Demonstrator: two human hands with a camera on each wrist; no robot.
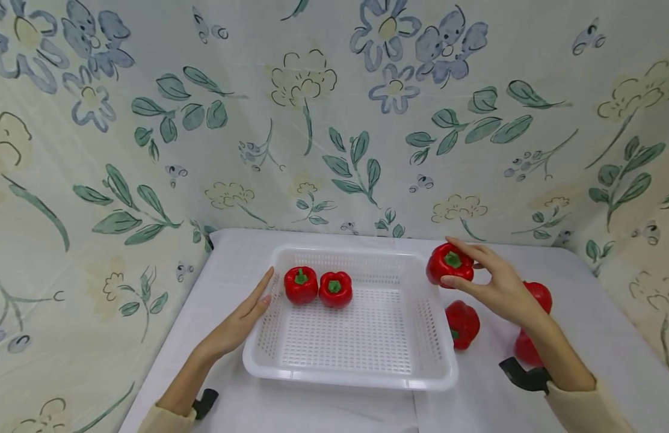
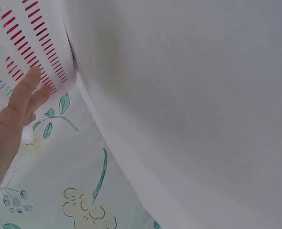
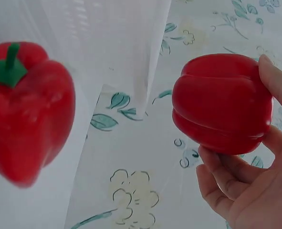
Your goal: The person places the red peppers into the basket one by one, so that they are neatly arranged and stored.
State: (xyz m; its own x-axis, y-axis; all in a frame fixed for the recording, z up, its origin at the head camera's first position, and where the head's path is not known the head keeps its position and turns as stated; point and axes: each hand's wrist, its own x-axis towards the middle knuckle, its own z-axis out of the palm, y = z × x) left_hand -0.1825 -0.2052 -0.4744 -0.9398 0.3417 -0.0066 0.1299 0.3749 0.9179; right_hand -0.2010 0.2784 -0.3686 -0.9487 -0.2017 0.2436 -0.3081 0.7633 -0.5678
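My right hand (image 1: 499, 279) grips a red bell pepper (image 1: 450, 264) with a green stem, held up by the right rim of a white plastic basket (image 1: 345, 376). In the right wrist view, thumb and fingers wrap the sides of that pepper (image 3: 222, 104). Straight fingers of my left hand (image 1: 242, 322) rest against the basket's left wall; the left wrist view shows them on its slotted side (image 2: 40, 45). Two red bell peppers, one at the far left (image 1: 301, 285) and one beside it (image 1: 336, 290), sit upright inside the basket.
Just right of the basket lies another red bell pepper (image 1: 462, 325). Two more, an upper one (image 1: 539, 294) and a lower one (image 1: 526, 349), are partly hidden behind my right forearm. A white-covered table (image 1: 323, 412) bears everything, with a flowered cloth (image 1: 334, 120) hanging behind.
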